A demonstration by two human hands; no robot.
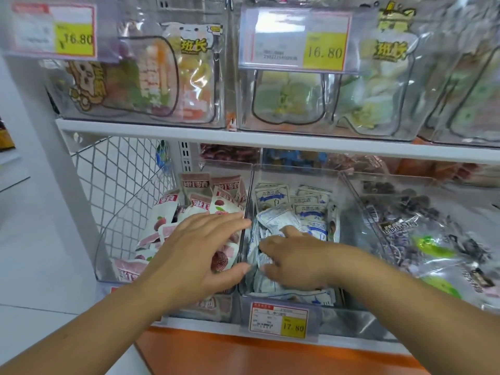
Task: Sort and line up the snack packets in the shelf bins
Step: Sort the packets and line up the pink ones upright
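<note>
Mid-sort on the lower shelf right now. The left hand point(200, 247) hovers released, fingers spread, over the pink packets point(197, 201) in the left bin point(108, 239), thumb by the divider. The right hand point(295, 255) is dug into the jumbled blue-and-white packets point(273, 201) at the near end of the middle bin point(351, 320), fingers bent. I can't tell if it actually grips one. The far rows already stand upright, so my guess is the next move is standing these loose near ones up to match.

On my left, the pink packets point(196, 205) carry white panels and red fruit prints. Before me, the white packets point(273, 220) bear blue lettering. On my right, the purple packets point(400, 228) show green patches. The price tag point(280, 319) is yellow and white, red-bordered.
</note>
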